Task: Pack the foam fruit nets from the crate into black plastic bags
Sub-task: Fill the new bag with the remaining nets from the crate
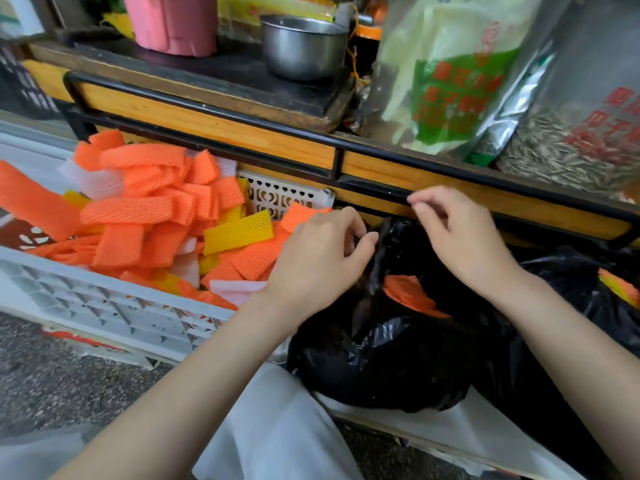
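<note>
Black bag (391,358) — under both hands, left hand (318,258) pinching its rim

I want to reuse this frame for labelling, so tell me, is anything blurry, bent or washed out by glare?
Head view: wide-angle bend curves the shelf rail; the right hand fingertips smear slightly; glare glints on the black plastic bag and the seed packets; the foam nets in the crate stay sharp.

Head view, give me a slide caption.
Both hands work the black bag's mouth beside the net-filled crate.
</note>
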Motion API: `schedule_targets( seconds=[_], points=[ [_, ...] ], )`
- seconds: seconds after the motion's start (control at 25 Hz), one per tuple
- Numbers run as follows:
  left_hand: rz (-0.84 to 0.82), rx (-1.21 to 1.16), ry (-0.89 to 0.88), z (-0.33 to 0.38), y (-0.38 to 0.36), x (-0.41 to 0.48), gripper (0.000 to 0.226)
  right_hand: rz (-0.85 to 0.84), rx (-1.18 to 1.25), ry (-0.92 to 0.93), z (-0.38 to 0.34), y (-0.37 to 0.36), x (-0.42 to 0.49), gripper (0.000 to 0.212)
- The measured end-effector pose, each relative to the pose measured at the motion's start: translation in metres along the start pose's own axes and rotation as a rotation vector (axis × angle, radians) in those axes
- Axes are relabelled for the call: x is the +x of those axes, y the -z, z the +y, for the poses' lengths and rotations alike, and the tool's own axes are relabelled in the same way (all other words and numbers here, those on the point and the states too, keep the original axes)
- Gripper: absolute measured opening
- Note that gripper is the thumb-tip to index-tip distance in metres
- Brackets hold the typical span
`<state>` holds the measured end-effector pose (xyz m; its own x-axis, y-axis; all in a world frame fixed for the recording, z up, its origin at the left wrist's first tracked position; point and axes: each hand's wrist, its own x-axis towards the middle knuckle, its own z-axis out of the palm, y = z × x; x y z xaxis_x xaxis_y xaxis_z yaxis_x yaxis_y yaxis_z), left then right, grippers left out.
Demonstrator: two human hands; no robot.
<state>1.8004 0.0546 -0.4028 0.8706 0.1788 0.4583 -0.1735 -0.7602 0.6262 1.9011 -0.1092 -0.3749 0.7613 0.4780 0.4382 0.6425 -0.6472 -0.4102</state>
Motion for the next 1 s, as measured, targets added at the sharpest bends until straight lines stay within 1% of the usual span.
schedule_targets(
  seconds=[0.04,0.12,0.16,0.24,0.32,0.36,0.4,0.44,0.52,0.6,0.64,0.72,0.8,0.88,0.96,1.0],
  points=[
    [0.008,0.048,-0.008,-0.011,0.009,-0.002,0.024,0.051,0.033,0.047,-0.021,0.002,0.007,0.021],
    [0.037,0.185,-0.015,-0.044,0.031,-0.006,0.035,0.061,0.061,0.138,-0.06,-0.007,0.022,0.02],
    [0.046,0.261,-0.003,-0.064,0.042,-0.008,0.04,0.036,0.069,0.187,-0.078,-0.017,0.028,0.019],
    [0.047,0.4,0.084,-0.107,0.066,-0.012,0.045,-0.05,0.062,0.277,-0.108,-0.049,0.044,0.021],
    [0.073,0.475,0.214,-0.149,0.09,-0.016,0.038,-0.191,0.005,0.323,-0.131,-0.094,0.063,0.028],
    [0.092,0.489,0.268,-0.168,0.099,-0.018,0.034,-0.259,-0.023,0.327,-0.138,-0.118,0.073,0.032],
    [0.11,0.496,0.316,-0.187,0.107,-0.019,0.035,-0.318,-0.046,0.327,-0.143,-0.143,0.082,0.037],
    [0.121,0.499,0.355,-0.203,0.113,-0.018,0.039,-0.373,-0.065,0.316,-0.146,-0.167,0.091,0.042],
    [0.114,0.507,0.43,-0.235,0.12,-0.014,0.049,-0.49,-0.101,0.237,-0.151,-0.212,0.105,0.053],
    [0.036,0.538,0.504,-0.262,0.119,-0.008,0.063,-0.595,-0.133,0.133,-0.147,-0.251,0.116,0.063],
    [-0.027,0.556,0.54,-0.273,0.118,-0.004,0.071,-0.614,-0.138,0.089,-0.143,-0.27,0.122,0.066],
    [-0.149,0.576,0.601,-0.292,0.115,0.002,0.084,-0.584,-0.099,0.022,-0.141,-0.302,0.131,0.072],
    [-0.219,0.584,0.648,-0.302,0.111,0.006,0.09,-0.517,0.017,-0.072,-0.144,-0.323,0.138,0.079],
    [-0.208,0.584,0.688,-0.304,0.111,0.007,0.083,-0.466,0.108,-0.182,-0.153,-0.337,0.14,0.087],
    [-0.118,0.584,0.696,-0.305,0.114,0.006,0.066,-0.405,0.134,-0.206,-0.159,-0.348,0.139,0.092],
    [-0.065,0.572,0.691,-0.306,0.117,0.005,0.058,-0.378,0.137,-0.195,-0.164,-0.35,0.137,0.09]
  ],
)
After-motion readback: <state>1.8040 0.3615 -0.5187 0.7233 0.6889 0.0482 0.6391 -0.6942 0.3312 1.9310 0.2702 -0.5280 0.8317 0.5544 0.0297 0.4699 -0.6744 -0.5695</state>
